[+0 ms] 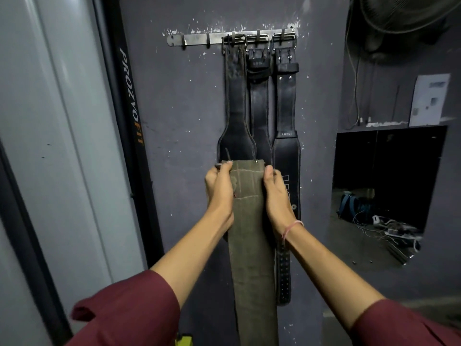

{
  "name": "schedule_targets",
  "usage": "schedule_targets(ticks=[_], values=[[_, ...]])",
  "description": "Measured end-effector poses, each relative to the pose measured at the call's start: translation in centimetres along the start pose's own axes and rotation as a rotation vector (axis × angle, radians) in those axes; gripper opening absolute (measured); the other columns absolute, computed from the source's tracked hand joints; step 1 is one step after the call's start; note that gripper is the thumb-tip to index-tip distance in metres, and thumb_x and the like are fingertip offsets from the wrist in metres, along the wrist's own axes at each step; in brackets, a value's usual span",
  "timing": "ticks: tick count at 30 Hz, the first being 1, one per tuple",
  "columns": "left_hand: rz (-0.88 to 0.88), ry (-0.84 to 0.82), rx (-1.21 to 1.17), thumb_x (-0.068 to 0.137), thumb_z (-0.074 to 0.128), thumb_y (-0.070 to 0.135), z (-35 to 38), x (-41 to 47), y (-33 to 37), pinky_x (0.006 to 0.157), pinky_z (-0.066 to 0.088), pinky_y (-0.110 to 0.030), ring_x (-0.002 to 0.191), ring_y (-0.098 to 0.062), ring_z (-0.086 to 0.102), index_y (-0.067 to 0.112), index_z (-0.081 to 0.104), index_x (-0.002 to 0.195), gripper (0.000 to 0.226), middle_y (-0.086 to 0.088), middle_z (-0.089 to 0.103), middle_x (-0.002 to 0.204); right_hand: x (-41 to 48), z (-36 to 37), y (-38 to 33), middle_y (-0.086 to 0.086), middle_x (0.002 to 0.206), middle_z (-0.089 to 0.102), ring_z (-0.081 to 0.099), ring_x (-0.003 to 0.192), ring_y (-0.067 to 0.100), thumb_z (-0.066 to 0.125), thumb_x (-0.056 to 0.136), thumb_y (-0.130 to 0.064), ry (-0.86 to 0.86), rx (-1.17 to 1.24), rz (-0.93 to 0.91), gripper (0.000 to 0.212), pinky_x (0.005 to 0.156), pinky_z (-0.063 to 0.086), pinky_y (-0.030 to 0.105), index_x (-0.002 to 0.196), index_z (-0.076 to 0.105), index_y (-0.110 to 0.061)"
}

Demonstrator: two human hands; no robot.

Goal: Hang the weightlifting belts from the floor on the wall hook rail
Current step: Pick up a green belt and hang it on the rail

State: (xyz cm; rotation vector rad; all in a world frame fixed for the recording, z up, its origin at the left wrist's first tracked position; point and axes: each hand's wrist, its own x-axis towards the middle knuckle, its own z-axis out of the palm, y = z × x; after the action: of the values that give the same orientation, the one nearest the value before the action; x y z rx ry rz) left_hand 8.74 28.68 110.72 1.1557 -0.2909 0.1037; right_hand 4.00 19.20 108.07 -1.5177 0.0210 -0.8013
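Note:
A metal hook rail (pixel 197 39) is fixed high on the dark wall. Three black weightlifting belts (pixel 237 101) hang from its right-hand hooks by their buckles; the two left hooks are bare. I hold an olive-brown belt (pixel 252 258) upright in front of the hanging ones, well below the rail. My left hand (pixel 219 186) grips its top left edge and my right hand (pixel 277 191) grips its top right edge. The belt's buckle prongs stick up just above my fingers. Its lower end runs out of the frame.
A black upright post marked PROZVOFIT (pixel 132 101) and a grey panel (pixel 50 146) stand to the left. On the right is a dark wall opening (pixel 389 186) with a bag and cables inside. A fan (pixel 404 13) hangs at the top right.

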Motion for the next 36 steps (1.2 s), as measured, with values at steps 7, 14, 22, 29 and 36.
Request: schedule_targets(ticks=[7,14,22,29,36], values=[[0.188,-0.005,0.121,0.095,0.051,0.031,-1.9,1.7,-0.5,0.067,0.041,-0.035,0.069,-0.019,0.050,0.016,0.055,0.077,0.024,-0.007,0.051,0.071,2.8,2.2,0.1,0.003,0.088,0.062,0.059,0.085,0.015,0.030,0.103,-0.047,0.148,-0.130,-0.022,0.043,0.083,0.048,0.036,0.087,0.055,-0.015],[0.401,0.068,0.294,0.105,0.033,0.034,-2.5,4.7,1.7,0.066,0.043,-0.032,0.067,-0.014,0.053,0.016,0.055,0.077,0.040,0.001,0.056,0.070,4.9,5.6,-0.6,-0.004,0.069,0.048,0.044,0.067,0.008,0.035,0.103,-0.022,0.229,-0.151,-0.192,0.032,0.068,0.037,0.031,0.076,0.051,-0.016],[0.641,0.219,0.362,0.107,0.029,0.032,-1.8,11.9,4.5,0.051,0.033,-0.017,0.056,-0.009,0.040,0.012,0.050,0.075,0.043,0.006,0.041,0.060,11.7,10.1,-2.8,0.006,0.073,0.054,0.047,0.067,0.011,0.039,0.100,-0.016,0.282,-0.137,-0.339,0.029,0.061,0.036,0.033,0.081,0.054,-0.001],[0.826,0.326,0.461,0.107,0.027,0.030,0.7,20.8,7.4,0.050,0.028,-0.022,0.055,-0.010,0.033,0.015,0.036,0.066,0.044,0.004,0.036,0.059,21.3,12.8,-4.4,-0.003,0.063,0.048,0.042,0.056,0.003,0.039,0.101,-0.018,0.272,-0.089,-0.517,0.029,0.052,0.032,0.020,0.078,0.051,-0.003],[0.894,0.405,0.492,0.107,0.027,0.025,5.9,30.5,12.6,0.060,0.023,-0.032,0.057,-0.015,0.036,0.014,0.033,0.063,0.046,0.001,0.042,0.059,32.6,14.3,-8.7,-0.010,0.057,0.038,0.034,0.052,0.002,0.042,0.100,-0.014,0.270,-0.013,-0.621,0.032,0.056,0.022,0.031,0.068,0.042,-0.018]])
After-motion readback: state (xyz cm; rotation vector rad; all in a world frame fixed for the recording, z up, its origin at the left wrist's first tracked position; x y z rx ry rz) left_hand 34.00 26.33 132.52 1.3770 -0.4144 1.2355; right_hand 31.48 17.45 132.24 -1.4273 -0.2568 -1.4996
